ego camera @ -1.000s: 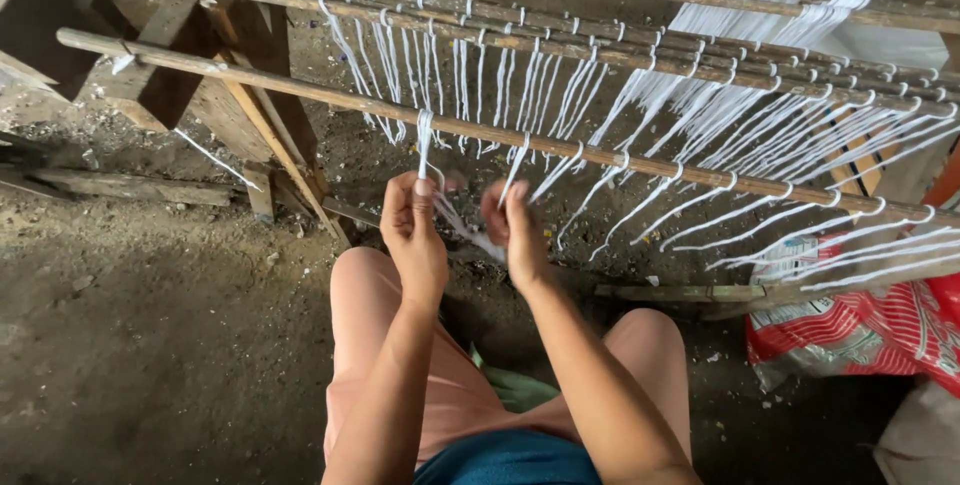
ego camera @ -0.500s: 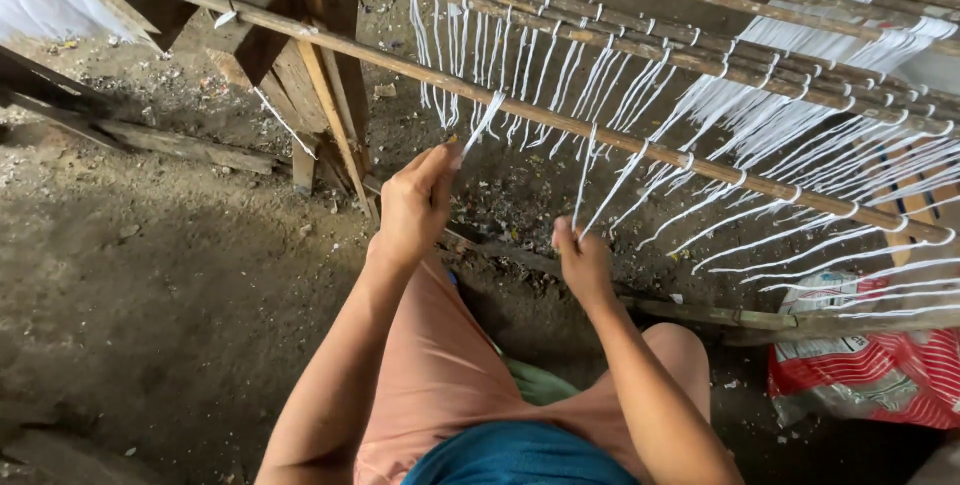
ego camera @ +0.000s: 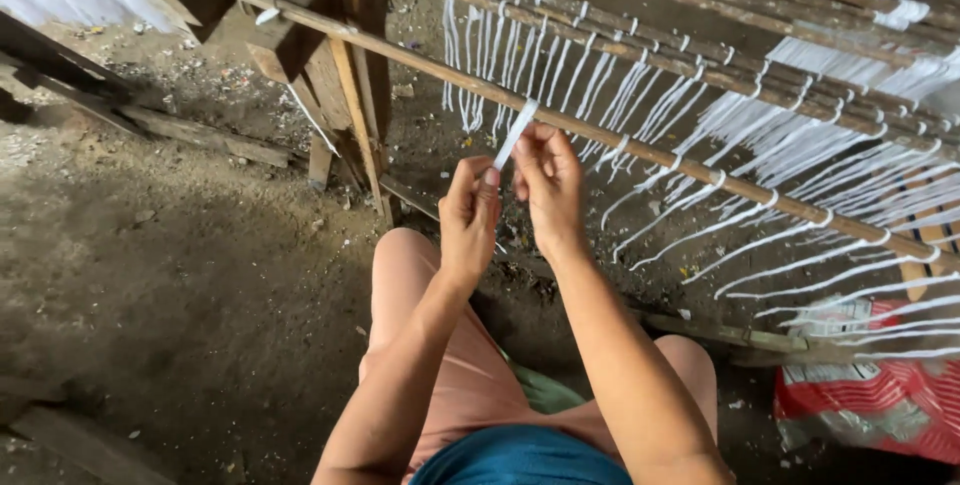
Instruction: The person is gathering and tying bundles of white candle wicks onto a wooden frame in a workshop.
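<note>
A wooden loom frame with several long poles (ego camera: pixel 640 150) crosses the view, and many white cord loops (ego camera: pixel 600 85) hang from them. One white cord (ego camera: pixel 514 135) is looped over the nearest pole. My left hand (ego camera: pixel 470 220) pinches the lower end of that cord between thumb and fingers. Right beside it, my right hand (ego camera: pixel 548 185) grips the same cord a little higher, just under the pole. Both hands are close together in front of my knees.
A wooden support post (ego camera: pixel 355 95) stands at the left end of the poles. Dirt floor (ego camera: pixel 180 275) with debris spreads to the left. A red and white sack (ego camera: pixel 870 395) lies at the lower right. A low wooden bar (ego camera: pixel 720 330) runs under the cords.
My hands were apart, the left one up at a cord by the pole and the right one lower. Now they have come together on one cord at the nearest pole.
</note>
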